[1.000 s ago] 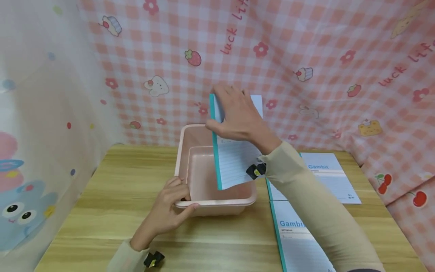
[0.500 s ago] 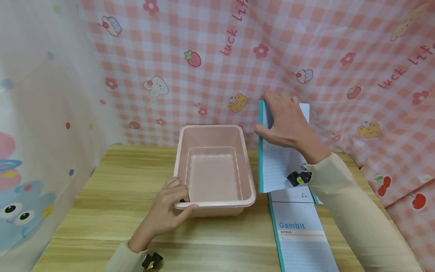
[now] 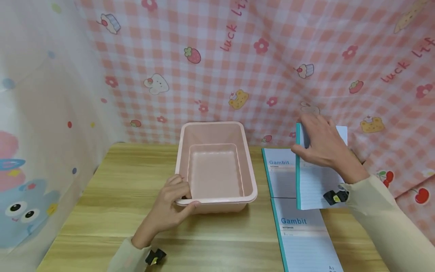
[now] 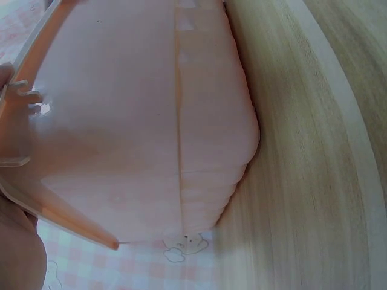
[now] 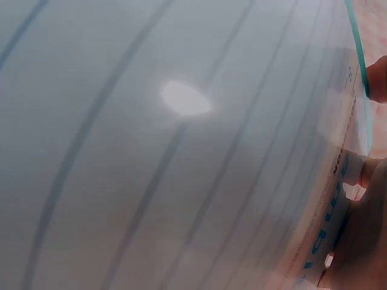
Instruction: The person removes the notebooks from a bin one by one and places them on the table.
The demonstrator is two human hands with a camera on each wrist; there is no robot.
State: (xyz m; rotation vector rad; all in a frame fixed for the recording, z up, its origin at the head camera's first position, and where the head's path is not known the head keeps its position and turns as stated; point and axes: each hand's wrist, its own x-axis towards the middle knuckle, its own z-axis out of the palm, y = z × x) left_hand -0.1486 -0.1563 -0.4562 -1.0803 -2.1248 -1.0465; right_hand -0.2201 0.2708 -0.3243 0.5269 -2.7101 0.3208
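My left hand (image 3: 166,211) grips the near left corner of a pale pink plastic bin (image 3: 217,200), fingers curled over the rim and thumb along the front. The left wrist view shows the bin's outer wall (image 4: 121,133) from close by. To the right, my right hand (image 3: 321,143) holds a notebook (image 3: 317,189) with a teal spine upright above the table, thumb at the spine and fingers near its top. Its lined white cover (image 5: 181,181) fills most of the right wrist view. Two more notebooks lie flat: a far one (image 3: 280,179) partly hidden by the held notebook, and a near one (image 3: 306,241).
The wooden table (image 3: 112,196) bears the bin near its back middle. Behind it hangs a pink checked curtain (image 3: 210,75); a white patterned curtain (image 3: 51,113) hangs on the left.
The right hand has carried the notebook from over the bin to the right, and lower, over the notebooks' side. The left hand keeps its grip on the bin.
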